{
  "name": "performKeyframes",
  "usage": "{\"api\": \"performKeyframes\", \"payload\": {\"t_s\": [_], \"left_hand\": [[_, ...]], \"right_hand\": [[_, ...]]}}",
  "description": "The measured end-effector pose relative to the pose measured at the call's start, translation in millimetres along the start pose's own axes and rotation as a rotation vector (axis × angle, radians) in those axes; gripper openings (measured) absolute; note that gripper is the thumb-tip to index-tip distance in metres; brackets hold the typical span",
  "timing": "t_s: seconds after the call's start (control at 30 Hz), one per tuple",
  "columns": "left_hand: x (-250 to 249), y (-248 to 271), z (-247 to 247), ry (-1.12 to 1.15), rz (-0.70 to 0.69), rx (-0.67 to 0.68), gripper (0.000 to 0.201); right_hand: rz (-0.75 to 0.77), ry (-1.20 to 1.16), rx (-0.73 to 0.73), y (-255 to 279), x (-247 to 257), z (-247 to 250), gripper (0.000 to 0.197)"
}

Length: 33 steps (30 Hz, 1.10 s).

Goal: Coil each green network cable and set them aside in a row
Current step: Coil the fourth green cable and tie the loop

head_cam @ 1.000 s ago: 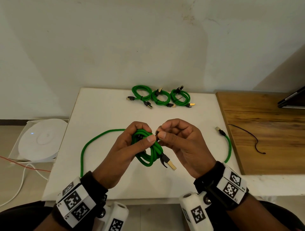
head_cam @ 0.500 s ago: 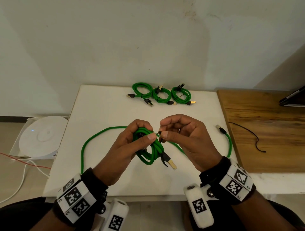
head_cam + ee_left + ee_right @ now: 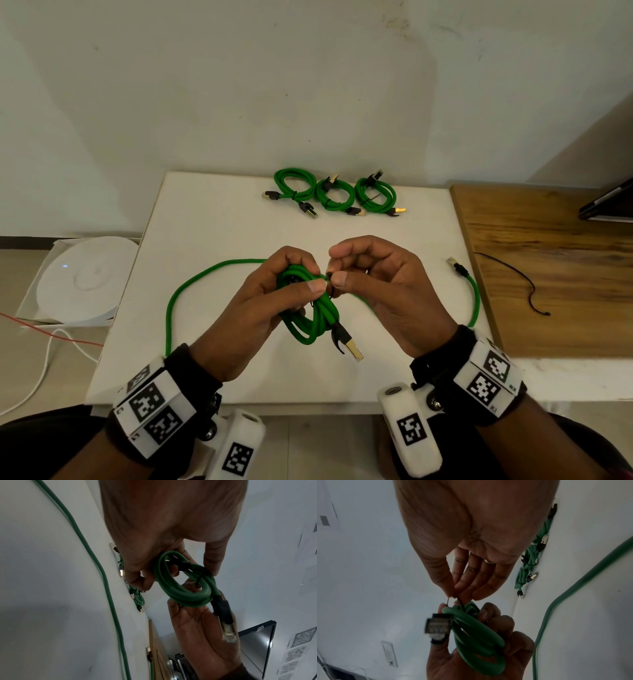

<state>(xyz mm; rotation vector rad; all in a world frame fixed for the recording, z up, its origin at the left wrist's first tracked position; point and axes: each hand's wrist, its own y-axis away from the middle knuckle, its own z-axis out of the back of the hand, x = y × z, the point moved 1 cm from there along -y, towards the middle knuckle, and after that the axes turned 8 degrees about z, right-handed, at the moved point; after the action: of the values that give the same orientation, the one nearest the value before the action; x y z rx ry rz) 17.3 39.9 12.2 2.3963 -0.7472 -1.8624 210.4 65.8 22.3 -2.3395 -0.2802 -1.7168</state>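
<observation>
Coil in hand: green cable coil point(image 3: 310, 313), held above the middle of the counter point(image 3: 219, 233), loops bunched, one gold-tipped plug point(image 3: 347, 344) hanging free at its near side.
Tie: thin black twist tie point(image 3: 461, 603) wrapped across the bundle, both ends standing up at the top.
Left hand point(image 3: 260, 308): your fingers curl through the coil and your thumb presses the loops together; keep that squeeze so no turn slips out while you tie.
Right hand point(image 3: 380, 287): your thumb and forefinger pinch the tie ends; twist them close against the cable, several turns, so the wrap sits snug.
Caution: judged likely, a loose twist lets the loops spring apart once set down.
Finished row: three tied coils point(image 3: 334, 193) at the far edge of the counter, side by side; place this one just beside the rightmost, in line.
Still loose: another green cable point(image 3: 191, 284) trails across the counter behind your hands, its plug point(image 3: 457, 267) near the wooden board point(image 3: 555, 267).
</observation>
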Motion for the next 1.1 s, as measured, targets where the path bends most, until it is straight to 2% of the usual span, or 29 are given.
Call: {"api": "performKeyframes", "payload": {"t_s": [0.2,0.4,0.5,0.7,0.8,0.97,1.1], "left_hand": [[3,0,2,0.028,0.007,-0.008,0.028],[6,-2,2,-0.017,-0.011,-0.048,0.027],[6,-4,1,-0.081,-0.035,-0.090,0.017],[6,-4,0,-0.203,-0.066,-0.124,0.023],[6,-4,-1,-0.199,-0.022,-0.172,0.026],[5,-4,1,-0.199,0.034,-0.185,0.021],[4,-4,1,-0.226,0.050,-0.171,0.013]], "right_hand": [[-0.012,0.012,0.035,1,1,-2,0.027],[-0.016,0.055,-0.016,2,6,0,0.035],[0.008,0.146,-0.015,2,9,0,0.032],[0.033,0.306,-0.059,2,10,-1,0.027],[0.027,0.358,-0.083,1,9,2,0.027],[0.026,0.472,-0.087,-1,14,10,0.026],[0.127,0.620,-0.091,2,13,6,0.026]]}}
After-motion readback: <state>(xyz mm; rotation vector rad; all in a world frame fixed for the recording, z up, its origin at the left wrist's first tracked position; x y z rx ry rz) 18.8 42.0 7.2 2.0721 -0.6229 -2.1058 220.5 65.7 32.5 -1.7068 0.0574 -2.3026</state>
